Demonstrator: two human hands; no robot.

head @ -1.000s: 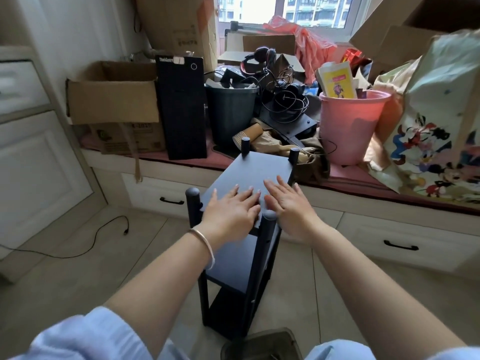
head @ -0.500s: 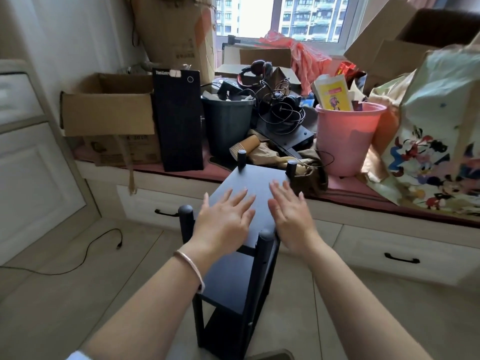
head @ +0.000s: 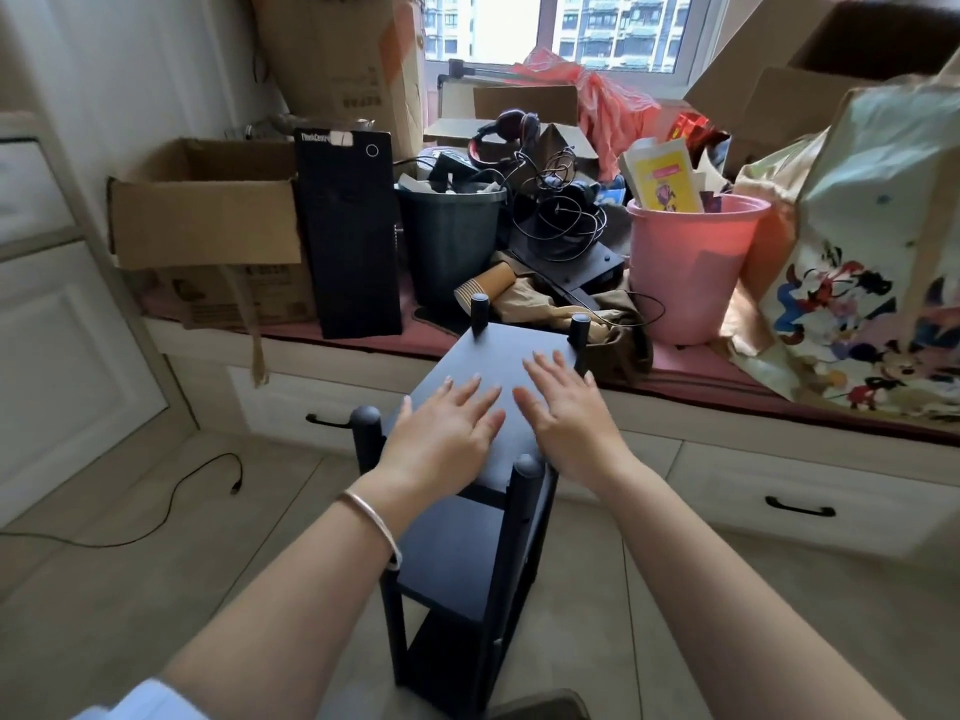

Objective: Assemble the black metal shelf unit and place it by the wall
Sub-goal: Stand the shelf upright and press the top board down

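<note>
The left hand (head: 447, 433) lies flat, fingers straight and spread, palm down on the top panel of the black metal shelf unit (head: 498, 366); the right hand (head: 563, 415) lies just beside it in the same way, gripping nothing. A thin bracelet (head: 371, 527) circles the left wrist.

The shelf unit stands upright on the tiled floor (head: 104, 589), its four round-capped posts rising above the top panel and two lower shelves showing beneath. Its far edge sits close to the window seat (head: 727, 387), a low bench with white drawers and a red cushion. Behind the shelf unit on that seat stand a black computer tower (head: 350, 236), a dark bin (head: 449, 241), a pink bucket (head: 693, 267) and a tangle of cables (head: 561, 220); left of the tower is an open cardboard box (head: 208, 220), and right of the bucket a cartoon-print bag (head: 872, 283).

The shelf unit's feet are cut off or lost in shadow at the bottom edge, where a dark object is only partly seen. A loose black cable (head: 182, 491) trails over the floor left of the shelf unit. Bare tile lies on both sides of the shelf unit, wider to the left, up to the white cabinet (head: 57, 324).
</note>
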